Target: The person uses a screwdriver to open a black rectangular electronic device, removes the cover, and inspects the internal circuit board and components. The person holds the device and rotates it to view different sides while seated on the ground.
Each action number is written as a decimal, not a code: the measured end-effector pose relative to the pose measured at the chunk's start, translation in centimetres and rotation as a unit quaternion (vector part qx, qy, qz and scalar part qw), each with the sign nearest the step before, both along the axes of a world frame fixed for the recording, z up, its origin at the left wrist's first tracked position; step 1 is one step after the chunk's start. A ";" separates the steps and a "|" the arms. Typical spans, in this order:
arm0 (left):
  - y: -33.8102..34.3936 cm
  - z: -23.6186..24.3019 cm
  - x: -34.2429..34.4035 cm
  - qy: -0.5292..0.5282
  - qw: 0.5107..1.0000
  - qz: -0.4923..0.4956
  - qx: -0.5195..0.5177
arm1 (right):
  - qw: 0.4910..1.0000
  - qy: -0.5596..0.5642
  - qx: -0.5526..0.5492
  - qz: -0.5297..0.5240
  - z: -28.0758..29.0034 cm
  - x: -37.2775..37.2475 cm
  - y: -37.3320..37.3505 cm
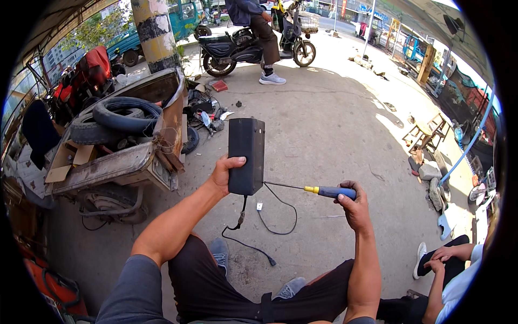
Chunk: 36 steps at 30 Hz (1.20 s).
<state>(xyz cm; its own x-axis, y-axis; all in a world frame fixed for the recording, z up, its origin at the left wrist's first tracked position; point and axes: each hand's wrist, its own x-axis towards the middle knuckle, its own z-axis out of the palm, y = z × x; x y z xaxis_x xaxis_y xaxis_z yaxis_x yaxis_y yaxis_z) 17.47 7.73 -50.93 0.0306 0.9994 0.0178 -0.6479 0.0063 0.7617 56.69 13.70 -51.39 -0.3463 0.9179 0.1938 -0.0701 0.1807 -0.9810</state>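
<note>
My left hand (225, 171) is wrapped round the lower left side of a black box-shaped charger (245, 154), its thumb lying on the front face. Two black cables hang from the charger's lower end; one cable (249, 247) has a plug at its tip, the other loops to the right. Beside that loop is a small white tag or connector (259, 206). In my right hand (353, 204) is a screwdriver (329, 191) with a blue and yellow handle, held level. Its shaft points left, the tip at the charger's lower right edge; whether it touches a screw is too small to tell.
A worn cart (108, 170) with tyres (127, 116) stands at left. Ahead, a person sits on a black electric scooter (243, 48). Another person's hands (443, 254) are at lower right. A wooden stool (426, 132) and stones (430, 170) line the right side of the concrete ground (318, 135).
</note>
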 end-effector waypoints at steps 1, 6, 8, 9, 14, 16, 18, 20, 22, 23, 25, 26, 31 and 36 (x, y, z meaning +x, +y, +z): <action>0.0 0.2 0.1 0.009 1.000 -0.003 0.006 | 1.000 -0.002 -0.017 -0.011 0.1 -0.3 -0.2; -0.4 0.5 0.4 0.016 1.000 0.009 -0.003 | 0.989 -0.060 -0.135 0.020 0.4 0.6 0.2; -0.3 0.4 0.4 0.016 1.000 0.013 -0.006 | 0.993 -0.059 -0.103 0.020 -0.1 0.8 0.3; -0.3 0.3 0.3 0.016 1.000 0.016 -0.006 | 0.999 -0.033 -0.031 -0.008 -0.1 0.3 0.0; -0.1 0.1 0.3 0.024 1.000 0.014 -0.001 | 0.999 -0.043 -0.001 -0.007 0.0 0.1 -0.1; -0.2 0.0 0.2 0.020 1.000 0.016 -0.002 | 0.995 -0.070 -0.070 -0.001 0.4 -0.2 -0.4; -0.1 0.0 0.0 0.014 1.000 0.011 -0.011 | 0.987 -0.095 -0.128 0.031 0.4 0.7 0.2; -0.1 0.0 0.0 0.008 1.000 0.010 -0.017 | 0.983 -0.086 -0.153 0.046 0.0 1.1 0.6; 0.0 0.0 0.2 0.004 1.000 0.012 -0.016 | 0.999 -0.011 -0.036 0.002 -0.5 0.3 0.2; 0.1 -0.1 0.3 0.007 1.000 0.012 -0.013 | 0.999 0.027 0.023 -0.020 -0.6 0.0 0.0; 0.1 -0.3 0.3 0.013 1.000 0.011 -0.007 | 1.000 -0.018 -0.011 -0.015 0.1 0.0 -0.3; 0.0 -0.3 0.2 0.016 1.000 0.011 -0.004 | 0.999 -0.040 -0.027 -0.012 0.5 -0.1 -0.3; -0.1 -0.1 0.0 0.019 1.000 0.003 -0.008 | 0.978 -0.083 -0.186 0.044 0.9 1.1 0.3; -0.1 -0.2 0.1 0.014 1.000 0.001 -0.008 | 0.999 0.019 -0.044 0.007 0.4 0.2 -0.2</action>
<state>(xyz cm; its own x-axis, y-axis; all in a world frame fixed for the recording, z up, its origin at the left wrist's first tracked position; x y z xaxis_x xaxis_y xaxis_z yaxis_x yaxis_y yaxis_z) 17.61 7.66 -51.17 0.0279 0.9996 0.0018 -0.6267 0.0161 0.7791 56.91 13.50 -50.96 -0.3542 0.9267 0.1255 -0.1087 0.0925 -0.9898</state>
